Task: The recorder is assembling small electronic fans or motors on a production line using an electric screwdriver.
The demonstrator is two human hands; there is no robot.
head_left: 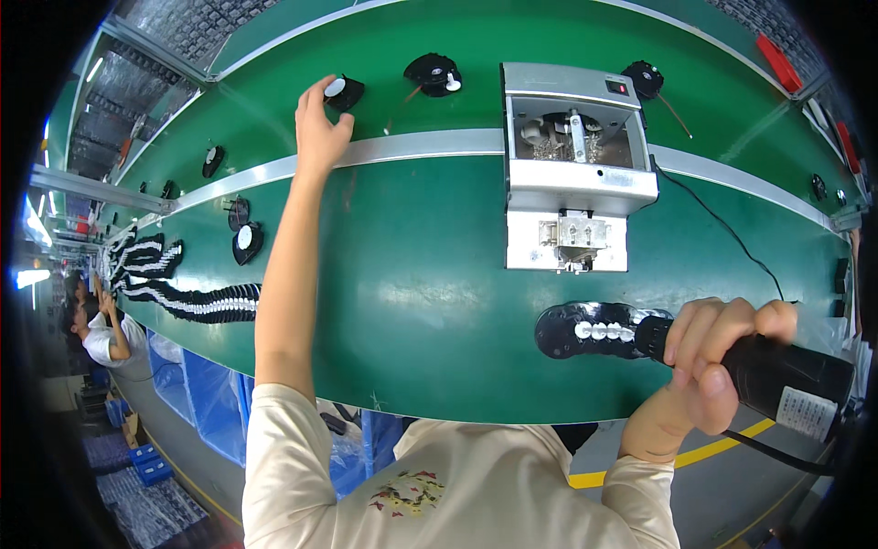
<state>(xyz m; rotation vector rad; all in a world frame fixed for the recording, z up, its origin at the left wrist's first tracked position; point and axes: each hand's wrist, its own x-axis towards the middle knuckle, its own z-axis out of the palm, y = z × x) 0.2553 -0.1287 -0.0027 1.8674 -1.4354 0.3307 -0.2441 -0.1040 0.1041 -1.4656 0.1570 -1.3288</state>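
Observation:
My left hand (322, 128) reaches to the far green strip, thumb and fingers apart around the near-left edge of a small black part with a white disc (346, 93). Whether the fingertips touch it is hard to make out. In my right hand (718, 352) is a black corded electric screwdriver (791, 384), lying sideways with its nose to the left. That nose overlaps the right end of a row of stacked black parts with white discs (585, 331) on the table. Another black part with a white disc (247, 242) lies left of my left forearm.
A metal screw feeder (581, 174) stands mid-table, its cable running right. More black parts lie beyond the metal rail (430, 144), one (434, 75) trailing a wire. Long rows of stacked black parts (197, 302) lie at left. A co-worker (105, 334) is at far left.

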